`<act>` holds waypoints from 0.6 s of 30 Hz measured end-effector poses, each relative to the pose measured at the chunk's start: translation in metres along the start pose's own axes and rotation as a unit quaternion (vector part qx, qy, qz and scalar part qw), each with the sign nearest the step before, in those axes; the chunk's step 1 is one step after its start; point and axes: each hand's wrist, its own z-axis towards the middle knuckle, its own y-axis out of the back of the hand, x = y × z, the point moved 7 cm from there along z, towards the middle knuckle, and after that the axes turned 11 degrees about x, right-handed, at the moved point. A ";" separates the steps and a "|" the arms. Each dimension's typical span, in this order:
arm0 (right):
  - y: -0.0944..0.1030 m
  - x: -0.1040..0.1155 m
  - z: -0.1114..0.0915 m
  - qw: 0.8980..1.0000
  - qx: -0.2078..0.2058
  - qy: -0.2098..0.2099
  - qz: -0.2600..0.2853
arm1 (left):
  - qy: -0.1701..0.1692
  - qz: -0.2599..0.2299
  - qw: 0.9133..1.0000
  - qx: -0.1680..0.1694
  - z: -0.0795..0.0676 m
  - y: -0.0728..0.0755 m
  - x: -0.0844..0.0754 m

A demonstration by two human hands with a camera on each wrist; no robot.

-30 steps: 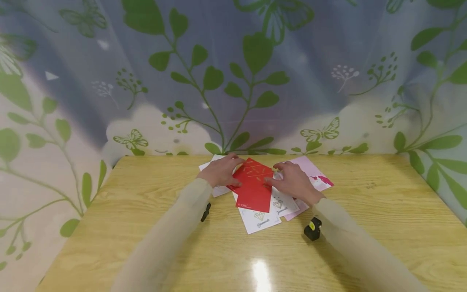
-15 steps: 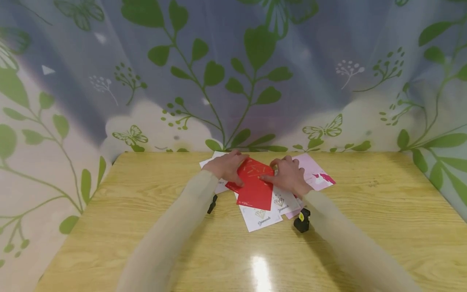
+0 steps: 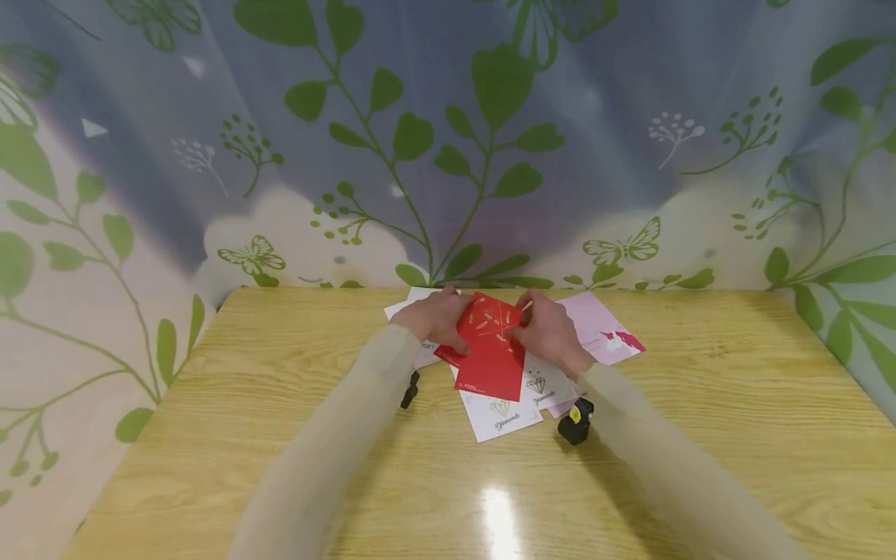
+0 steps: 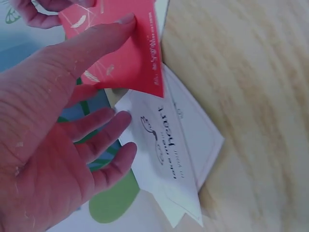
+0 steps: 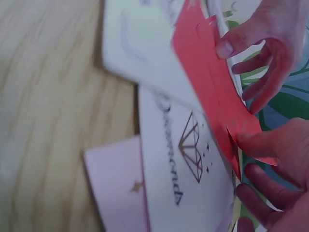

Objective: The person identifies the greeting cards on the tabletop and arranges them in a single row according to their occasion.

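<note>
A red card (image 3: 490, 369) with gold feather-like marks lies over a loose pile of cards at the back of the table. My left hand (image 3: 434, 317) holds its left side, the thumb flat on the face and fingertips behind. On the other side my right hand (image 3: 549, 330) pinches the right edge near the top, where the right wrist view shows a red layer parting in a narrow slit. Beneath are two white cards with a diamond drawing (image 5: 188, 150) and "Diamonds" lettering. White cards with dark lettering (image 4: 159, 140) stick out below the left hand.
A pink card (image 3: 595, 327) with a white and magenta picture lies to the right of the pile. The wooden table (image 3: 700, 435) ends at a leaf-patterned curtain (image 3: 448, 194) just behind the cards. Black wrist devices (image 3: 576, 422) sit under both forearms.
My right hand has moved left and taken hold of the red card's right edge. The left hand has shifted slightly right over the card.
</note>
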 end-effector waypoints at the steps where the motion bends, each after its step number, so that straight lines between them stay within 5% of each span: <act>1: 0.001 0.001 -0.001 1.000 -0.010 0.003 0.011 | -0.003 -0.002 1.000 -0.005 0.000 0.000 0.000; 11: 0.011 0.000 -0.011 0.991 -0.069 0.033 0.109 | -0.037 -0.057 0.996 -0.054 -0.003 -0.001 0.003; 18: 0.013 -0.009 -0.013 0.959 -0.060 -0.007 0.278 | -0.085 -0.174 0.980 -0.055 -0.007 -0.002 0.012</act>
